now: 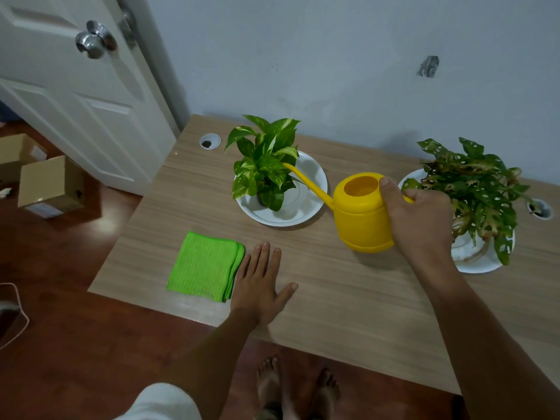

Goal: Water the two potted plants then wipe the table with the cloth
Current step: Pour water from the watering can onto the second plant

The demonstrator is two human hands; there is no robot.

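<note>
My right hand grips the handle of a yellow watering can, held just above the wooden table. Its long spout points left into the leaves of the variegated potted plant, which stands on a white plate. The second potted plant, with holed leaves, stands on a white plate at the right, partly behind my right hand. A folded green cloth lies near the table's front left. My left hand rests flat on the table beside the cloth, fingers spread.
Round cable holes sit in the table at the back left and far right. A white door stands open at the left, with cardboard boxes on the wood floor. My bare feet are at the table's front edge.
</note>
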